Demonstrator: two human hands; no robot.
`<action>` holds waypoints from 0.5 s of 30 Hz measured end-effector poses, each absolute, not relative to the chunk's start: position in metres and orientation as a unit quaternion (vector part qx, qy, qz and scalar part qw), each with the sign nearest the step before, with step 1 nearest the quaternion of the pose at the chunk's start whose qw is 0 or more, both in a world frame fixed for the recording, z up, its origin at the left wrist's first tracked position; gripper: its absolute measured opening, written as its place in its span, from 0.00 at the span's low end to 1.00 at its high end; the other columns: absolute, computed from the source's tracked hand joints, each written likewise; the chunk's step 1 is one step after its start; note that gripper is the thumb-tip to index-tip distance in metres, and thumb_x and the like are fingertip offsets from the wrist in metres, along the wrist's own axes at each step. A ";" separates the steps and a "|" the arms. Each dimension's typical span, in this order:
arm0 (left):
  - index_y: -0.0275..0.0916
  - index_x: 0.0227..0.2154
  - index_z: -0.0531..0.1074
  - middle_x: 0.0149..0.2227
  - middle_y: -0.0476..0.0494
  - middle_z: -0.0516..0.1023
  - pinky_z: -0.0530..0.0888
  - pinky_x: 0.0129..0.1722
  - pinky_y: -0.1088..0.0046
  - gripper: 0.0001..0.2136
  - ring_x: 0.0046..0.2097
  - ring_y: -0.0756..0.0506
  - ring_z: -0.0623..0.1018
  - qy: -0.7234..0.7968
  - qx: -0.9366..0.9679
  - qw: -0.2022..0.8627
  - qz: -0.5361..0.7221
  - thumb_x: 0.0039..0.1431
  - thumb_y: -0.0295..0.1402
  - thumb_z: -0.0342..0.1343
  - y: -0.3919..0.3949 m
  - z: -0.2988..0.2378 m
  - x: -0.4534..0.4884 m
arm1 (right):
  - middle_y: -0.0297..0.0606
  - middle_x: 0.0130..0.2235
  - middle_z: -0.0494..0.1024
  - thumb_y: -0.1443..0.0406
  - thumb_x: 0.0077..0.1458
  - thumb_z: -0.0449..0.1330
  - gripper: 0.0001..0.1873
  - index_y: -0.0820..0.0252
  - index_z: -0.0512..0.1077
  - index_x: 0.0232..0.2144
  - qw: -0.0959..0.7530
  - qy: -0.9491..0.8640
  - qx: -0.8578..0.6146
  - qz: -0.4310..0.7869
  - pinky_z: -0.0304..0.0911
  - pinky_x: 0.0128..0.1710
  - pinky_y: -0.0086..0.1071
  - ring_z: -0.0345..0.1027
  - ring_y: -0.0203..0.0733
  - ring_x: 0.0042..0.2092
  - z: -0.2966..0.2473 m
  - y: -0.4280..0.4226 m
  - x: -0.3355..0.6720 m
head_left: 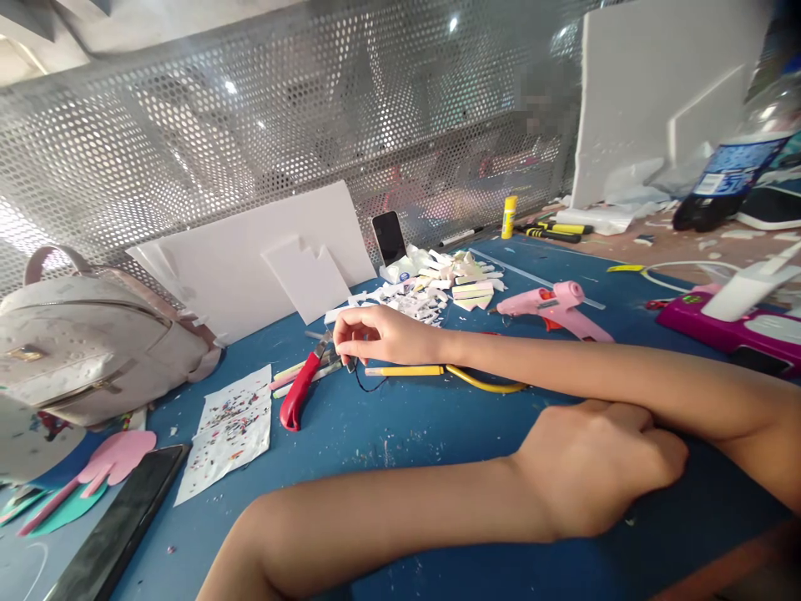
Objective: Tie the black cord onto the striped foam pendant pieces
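Note:
My right hand (375, 334) reaches left across the blue table (400, 434). Its fingertips are pinched on a small dark part with a thin black wire (366, 386) looping below it. The pinch sits right at the head of a red-handled cutter (294, 394) that lies on the table. A yellow stick (404, 371) and a yellow cable (491, 386) lie just under the wrist. My left hand (601, 467) is curled into a fist on the table, tucked beneath the right forearm, and holds nothing.
A pink glue gun (554, 307) and a pile of foam scraps (438, 288) lie behind the right hand, with an upright phone (389, 238) and white foam boards (250, 259). At left are a pale backpack (93, 342), speckled paper (231, 426) and a dark tablet (118, 526).

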State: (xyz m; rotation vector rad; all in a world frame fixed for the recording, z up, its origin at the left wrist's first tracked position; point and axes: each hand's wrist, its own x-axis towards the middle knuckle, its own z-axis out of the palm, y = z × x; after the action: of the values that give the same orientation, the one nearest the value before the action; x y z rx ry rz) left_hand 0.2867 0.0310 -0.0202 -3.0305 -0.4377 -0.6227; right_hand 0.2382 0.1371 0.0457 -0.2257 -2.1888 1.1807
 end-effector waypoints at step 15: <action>0.33 0.36 0.73 0.34 0.46 0.73 0.68 0.19 0.71 0.08 0.35 0.45 0.77 -0.132 -0.968 0.057 -0.204 0.63 0.20 0.49 0.033 -0.017 0.283 | 0.34 0.33 0.76 0.71 0.61 0.57 0.03 0.60 0.67 0.35 0.322 -0.833 -0.091 0.441 0.65 0.32 0.28 0.69 0.34 0.33 0.045 0.141 0.238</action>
State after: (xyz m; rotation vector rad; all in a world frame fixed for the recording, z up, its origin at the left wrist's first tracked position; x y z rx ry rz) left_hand 0.2834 0.0331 -0.0170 -2.9362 -0.4010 -0.6185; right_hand 0.2385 0.1415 0.0448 -0.2387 -2.1873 1.1573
